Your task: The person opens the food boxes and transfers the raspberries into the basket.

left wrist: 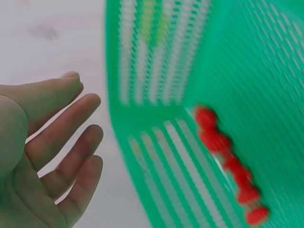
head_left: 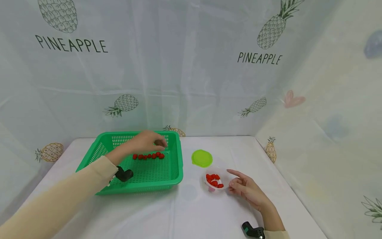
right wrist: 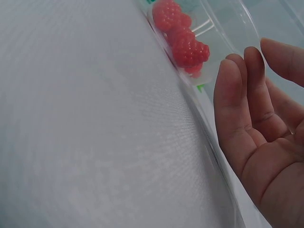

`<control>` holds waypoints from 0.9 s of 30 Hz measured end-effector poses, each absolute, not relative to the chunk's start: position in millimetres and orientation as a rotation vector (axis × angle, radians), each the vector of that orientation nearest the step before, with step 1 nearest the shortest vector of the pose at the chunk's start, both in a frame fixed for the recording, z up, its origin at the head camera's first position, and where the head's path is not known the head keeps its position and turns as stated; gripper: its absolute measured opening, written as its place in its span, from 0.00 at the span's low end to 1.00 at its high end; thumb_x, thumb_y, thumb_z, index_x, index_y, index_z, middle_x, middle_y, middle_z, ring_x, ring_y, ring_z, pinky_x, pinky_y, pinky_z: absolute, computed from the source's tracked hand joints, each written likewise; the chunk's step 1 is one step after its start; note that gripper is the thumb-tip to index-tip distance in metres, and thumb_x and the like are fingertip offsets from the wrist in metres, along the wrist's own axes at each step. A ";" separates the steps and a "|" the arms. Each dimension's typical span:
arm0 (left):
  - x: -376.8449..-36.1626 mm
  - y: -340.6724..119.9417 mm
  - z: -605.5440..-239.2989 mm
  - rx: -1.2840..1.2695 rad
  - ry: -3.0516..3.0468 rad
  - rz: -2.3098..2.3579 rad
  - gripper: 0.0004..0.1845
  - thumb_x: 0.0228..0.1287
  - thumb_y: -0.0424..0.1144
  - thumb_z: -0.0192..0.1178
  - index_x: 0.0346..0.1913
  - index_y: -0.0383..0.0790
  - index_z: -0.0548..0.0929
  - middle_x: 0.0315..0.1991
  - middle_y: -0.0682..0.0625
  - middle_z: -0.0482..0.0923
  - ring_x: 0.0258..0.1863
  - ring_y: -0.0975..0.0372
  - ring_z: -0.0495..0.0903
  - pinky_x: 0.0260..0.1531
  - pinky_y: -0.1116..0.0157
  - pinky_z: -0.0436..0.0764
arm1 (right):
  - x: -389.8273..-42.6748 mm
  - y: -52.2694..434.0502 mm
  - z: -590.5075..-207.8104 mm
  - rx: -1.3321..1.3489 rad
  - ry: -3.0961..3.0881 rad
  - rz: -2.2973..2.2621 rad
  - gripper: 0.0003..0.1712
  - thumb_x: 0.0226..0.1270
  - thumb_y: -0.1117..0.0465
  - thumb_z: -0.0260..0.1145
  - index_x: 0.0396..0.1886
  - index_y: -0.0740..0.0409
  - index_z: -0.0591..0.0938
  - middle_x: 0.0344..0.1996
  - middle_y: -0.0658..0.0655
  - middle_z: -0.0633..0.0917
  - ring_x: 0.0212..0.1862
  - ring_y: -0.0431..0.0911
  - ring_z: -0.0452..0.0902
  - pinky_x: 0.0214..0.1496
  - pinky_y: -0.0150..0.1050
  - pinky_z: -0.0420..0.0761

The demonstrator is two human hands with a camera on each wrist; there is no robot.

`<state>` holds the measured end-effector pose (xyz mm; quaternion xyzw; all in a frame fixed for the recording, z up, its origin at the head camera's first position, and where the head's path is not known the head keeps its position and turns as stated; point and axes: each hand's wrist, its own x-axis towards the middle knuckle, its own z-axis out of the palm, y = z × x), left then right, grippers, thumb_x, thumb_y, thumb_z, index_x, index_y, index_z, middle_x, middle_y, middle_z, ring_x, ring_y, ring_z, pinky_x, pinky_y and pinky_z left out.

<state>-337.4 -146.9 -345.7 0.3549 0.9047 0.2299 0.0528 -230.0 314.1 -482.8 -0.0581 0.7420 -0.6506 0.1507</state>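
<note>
Left hand (head_left: 149,141) hangs over the green basket (head_left: 174,172), fingers loose and spread in the left wrist view, holding nothing, right above a row of red raspberries (head_left: 148,156) lined up on the basket floor. The right hand (head_left: 246,189) rests on the bench (head_left: 191,212) with its fingers relaxed and empty, fingertips just beside the small clear bowl (head_left: 225,181), which holds more raspberries (head_left: 214,181); whether they touch its rim I cannot tell. A lime-green lid (head_left: 202,158) lies flat between basket and bowl. Now, these berries look light, small and bumpy, and I'd judge them soft, easily crushed if they are real fruit, so a gentle pinch of thumb and forefinger across the sides of one berry seems the way to take it. The bowl looks thin and light too, likely to skid on the cloth, so steadying it at the rim makes sense.
</note>
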 end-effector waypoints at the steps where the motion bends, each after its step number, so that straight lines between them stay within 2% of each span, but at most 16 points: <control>1: -332.6 -137.2 -341.9 1.114 2.729 0.710 0.09 0.75 0.40 0.67 0.53 0.48 0.90 0.49 0.55 0.90 0.50 0.61 0.87 0.53 0.55 0.85 | -230.1 314.3 -482.6 -0.167 2.133 -1.867 0.40 0.79 0.61 0.66 0.84 0.62 0.60 0.46 0.60 0.85 0.49 0.49 0.86 0.57 0.38 0.86; 7: -316.4 -85.9 -334.5 1.275 2.623 0.707 0.09 0.73 0.39 0.69 0.53 0.49 0.90 0.48 0.61 0.89 0.49 0.68 0.86 0.53 0.63 0.84 | -229.7 315.1 -482.1 -0.158 2.136 -1.868 0.40 0.79 0.61 0.66 0.84 0.61 0.61 0.46 0.60 0.85 0.49 0.49 0.86 0.57 0.38 0.86; 12: -308.3 -48.3 -336.2 1.336 2.565 0.673 0.11 0.72 0.37 0.71 0.53 0.50 0.90 0.46 0.63 0.88 0.50 0.67 0.84 0.54 0.64 0.82 | -229.0 314.8 -481.6 -0.190 2.131 -1.866 0.39 0.80 0.61 0.65 0.83 0.62 0.60 0.45 0.57 0.85 0.49 0.49 0.86 0.57 0.38 0.86; 20: -308.2 6.4 -352.2 1.342 2.524 0.555 0.14 0.70 0.39 0.73 0.56 0.53 0.89 0.50 0.58 0.88 0.53 0.64 0.83 0.53 0.64 0.81 | -227.6 315.1 -479.7 -0.193 2.149 -1.867 0.38 0.81 0.61 0.65 0.83 0.63 0.61 0.45 0.58 0.86 0.49 0.49 0.86 0.57 0.37 0.86; 27: -314.3 29.6 -370.4 1.318 2.494 0.468 0.15 0.69 0.37 0.73 0.56 0.52 0.89 0.52 0.54 0.89 0.55 0.64 0.80 0.56 0.63 0.80 | -229.4 314.3 -481.9 -0.167 2.142 -1.863 0.39 0.80 0.61 0.65 0.83 0.61 0.61 0.45 0.57 0.85 0.49 0.49 0.86 0.57 0.38 0.86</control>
